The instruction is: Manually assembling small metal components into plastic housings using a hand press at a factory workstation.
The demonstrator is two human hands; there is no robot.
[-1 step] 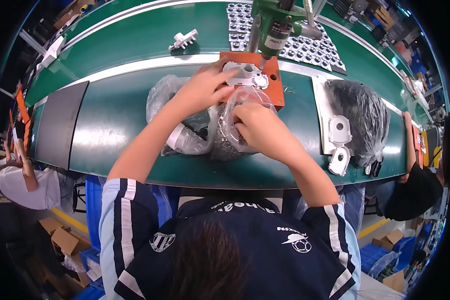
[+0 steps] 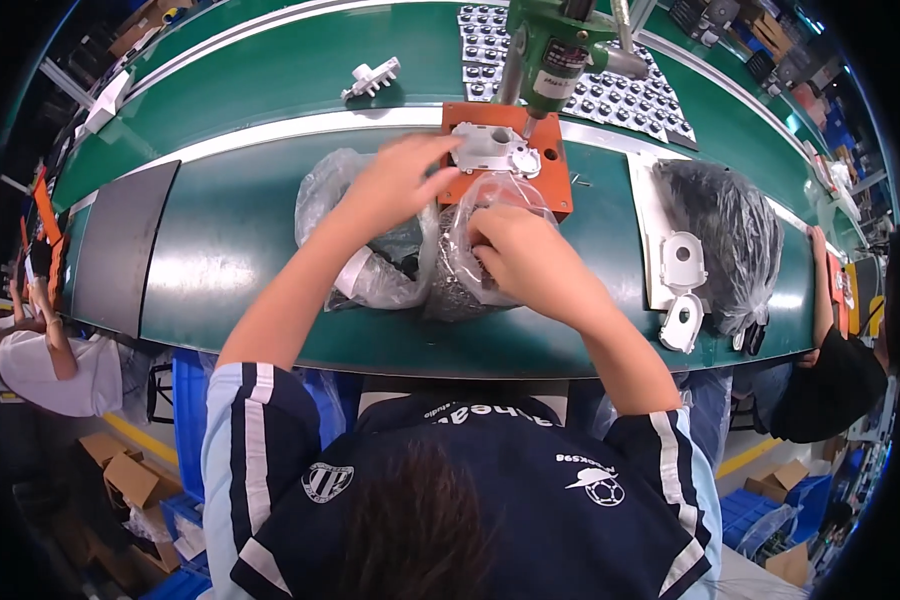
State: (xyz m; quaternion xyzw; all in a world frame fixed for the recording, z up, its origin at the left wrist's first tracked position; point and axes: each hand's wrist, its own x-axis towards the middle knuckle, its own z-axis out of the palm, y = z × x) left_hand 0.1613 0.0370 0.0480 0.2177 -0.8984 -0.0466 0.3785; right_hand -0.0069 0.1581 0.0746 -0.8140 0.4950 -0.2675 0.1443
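Observation:
My left hand (image 2: 398, 180) is open, fingers stretched out and thumb apart, at the left end of a light-metal housing (image 2: 482, 149). This housing lies on an orange fixture block (image 2: 557, 192) beneath the head of a green bench press (image 2: 554, 75). Inside the mouth of a clear plastic bag (image 2: 495, 190) is my right hand (image 2: 530, 255), its fingers curled among small shiny metal pieces (image 2: 455, 290). What those fingers pinch is hidden. Left of it stands another open clear bag (image 2: 320, 185) with dark small parts inside.
Trays of small round black parts (image 2: 620, 105) lie behind the press. A loose metal part (image 2: 372, 78) sits on the far green belt. At right are two pale covers (image 2: 682, 262) and a black plastic bag (image 2: 720, 225). A dark mat (image 2: 122, 250) lies left; people work at both sides.
My left hand has drawn slightly back to the left from the housing, its fingers closer together. My right hand stays in the bag.

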